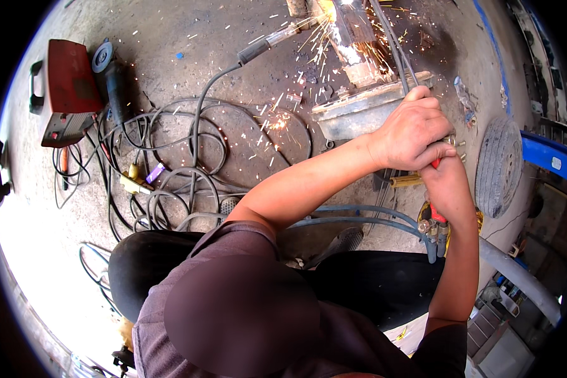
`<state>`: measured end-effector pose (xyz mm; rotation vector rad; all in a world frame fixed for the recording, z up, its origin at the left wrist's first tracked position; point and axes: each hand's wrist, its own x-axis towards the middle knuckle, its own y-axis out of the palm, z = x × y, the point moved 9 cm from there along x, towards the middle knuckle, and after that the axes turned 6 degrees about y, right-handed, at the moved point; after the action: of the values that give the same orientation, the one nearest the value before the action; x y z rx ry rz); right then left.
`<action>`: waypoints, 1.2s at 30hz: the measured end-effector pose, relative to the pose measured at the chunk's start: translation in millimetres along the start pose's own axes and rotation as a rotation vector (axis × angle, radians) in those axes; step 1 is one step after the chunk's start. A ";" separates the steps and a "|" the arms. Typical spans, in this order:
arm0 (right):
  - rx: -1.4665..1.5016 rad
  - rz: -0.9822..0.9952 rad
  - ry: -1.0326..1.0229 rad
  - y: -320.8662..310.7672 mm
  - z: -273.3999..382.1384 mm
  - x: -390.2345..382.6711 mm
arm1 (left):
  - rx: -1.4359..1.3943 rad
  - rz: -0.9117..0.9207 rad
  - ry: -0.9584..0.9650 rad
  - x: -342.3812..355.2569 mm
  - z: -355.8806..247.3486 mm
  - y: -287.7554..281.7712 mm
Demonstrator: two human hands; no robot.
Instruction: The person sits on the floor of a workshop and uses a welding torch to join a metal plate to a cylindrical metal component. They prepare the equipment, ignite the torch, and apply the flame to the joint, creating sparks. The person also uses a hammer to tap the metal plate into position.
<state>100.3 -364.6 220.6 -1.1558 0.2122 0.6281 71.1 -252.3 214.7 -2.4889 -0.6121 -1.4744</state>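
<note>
Because loops of cable (pixel 223 142) sprawl over the concrete floor (pixel 170 69), a foot shifted carelessly could catch one. Two grey-blue hoses (pixel 372 209) run past the person's legs to fittings just below the right hand; a tug or a hot fragment could pull or scorch them. At far left stands a red machine (pixel 75 88), with a tyre (pixel 499 167) lying at right; its rubber might smoulder if sparks carried that way. A grey metal block (pixel 346 120) sits before the person. Just beyond it, near the top edge, is the glowing steel piece (pixel 361 74), which could drop or roll if it is only propped; its support is hard to make out. Along the torch (pixel 397 53), reaching toward that glow, the left hand (pixel 416 129) is wrapped around the tubes and the right hand (pixel 447 179) around the red grip, the two touching. Both are bare, so heat creeping down the metal, or stray spatter, could burn them and spoil the aim. Near the grinder (pixel 113 88), and among the cables, sparks (pixel 280 129) are landing; insulation could melt there.
</note>
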 end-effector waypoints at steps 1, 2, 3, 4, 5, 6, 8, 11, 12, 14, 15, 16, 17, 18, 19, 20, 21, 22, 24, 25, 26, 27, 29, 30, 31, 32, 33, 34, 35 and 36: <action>-0.003 0.005 0.018 0.2 -0.8 0.0 | 0.001 0.004 0.000 0.3 0.0 -0.1; -0.007 0.009 0.035 0.6 -1.3 -0.2 | 0.001 0.007 -0.001 0.5 0.0 -0.2; -0.010 0.014 0.053 1.0 -2.1 -0.3 | 0.002 0.011 -0.002 0.7 -0.1 -0.1; -0.011 0.014 0.061 1.1 -2.6 -0.2 | 0.002 0.016 -0.004 0.6 0.0 -0.1; -0.012 0.014 0.068 1.1 -3.2 0.0 | 0.002 0.020 -0.006 0.5 0.1 0.1; -0.013 0.013 0.076 1.1 -3.8 0.1 | 0.000 0.017 -0.006 0.5 0.3 -0.1; -0.010 0.018 0.075 1.2 -3.8 -0.1 | -0.004 0.010 -0.004 0.5 0.2 -0.3; -0.020 0.019 0.076 1.1 -1.9 -0.8 | -0.006 0.001 0.001 0.2 0.1 -0.8; -0.025 0.019 0.077 1.2 -1.2 -1.0 | -0.005 0.001 0.001 0.0 0.4 -0.7; -0.021 0.016 0.052 1.0 1.2 -1.5 | -0.004 -0.001 0.002 0.3 0.2 -0.6; -0.018 0.014 0.039 0.9 2.5 -1.7 | -0.006 0.002 0.002 0.2 0.3 -0.4; -0.012 0.016 0.042 1.2 2.5 -1.8 | -0.008 0.006 0.001 0.3 0.3 -0.7; -0.006 0.019 0.045 1.6 2.6 -2.0 | -0.011 0.009 0.001 0.5 0.2 -0.8; 0.000 0.021 0.048 1.8 2.6 -2.1 | -0.011 0.008 0.001 0.4 0.4 -0.5; -0.005 0.013 0.022 1.4 4.2 -2.1 | -0.011 0.008 0.002 0.4 0.5 -0.5; -0.009 0.005 -0.003 1.3 5.2 -2.1 | -0.012 0.007 0.002 0.4 0.6 -0.4; -0.014 -0.002 -0.029 1.0 6.9 -2.3 | -0.012 0.009 0.001 0.3 0.7 -0.3; -0.007 0.003 -0.008 1.4 5.4 -2.1 | -0.011 0.012 0.000 0.3 0.5 -0.7; 0.006 0.014 0.035 2.3 3.1 -1.9 | -0.013 0.013 -0.001 0.2 0.7 -0.9; 0.004 0.002 0.008 1.6 5.4 -2.4 | -0.016 0.009 0.000 0.1 0.8 -0.9; 0.002 -0.010 -0.019 1.3 7.2 -3.0 | -0.020 0.005 0.000 0.0 0.9 -1.0; 0.000 -0.022 -0.046 1.0 9.1 -3.4 | -0.020 0.004 0.000 -0.2 1.1 -0.9; -0.009 -0.022 -0.042 1.3 6.1 -2.3 | -0.020 0.003 0.000 -0.1 0.8 -0.9; -0.013 -0.022 -0.040 1.2 5.1 -1.9 | -0.020 0.008 0.000 -0.2 0.8 -0.7; -0.019 -0.022 -0.038 1.2 5.0 -2.0 | -0.020 0.012 -0.001 0.3 0.4 -1.2; -0.024 -0.023 -0.036 1.0 4.9 -2.1 | -0.020 0.017 -0.001 0.6 0.2 -1.2; -0.030 -0.023 -0.034 0.8 4.9 -2.3 | -0.019 0.021 -0.001 0.7 0.2 -0.9; -0.025 -0.020 -0.026 0.9 4.6 -2.5 | -0.017 0.026 0.000 0.6 0.3 -0.8; -0.021 -0.017 -0.017 0.9 4.6 -3.0 | -0.016 0.030 0.000 0.4 0.3 -0.6; -0.016 -0.014 -0.009 1.1 4.1 -3.2 | -0.016 0.023 0.003 0.2 0.2 -0.9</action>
<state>96.4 -361.8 222.9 -1.1689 0.1918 0.6232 71.0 -251.3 214.7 -2.4974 -0.5709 -1.4801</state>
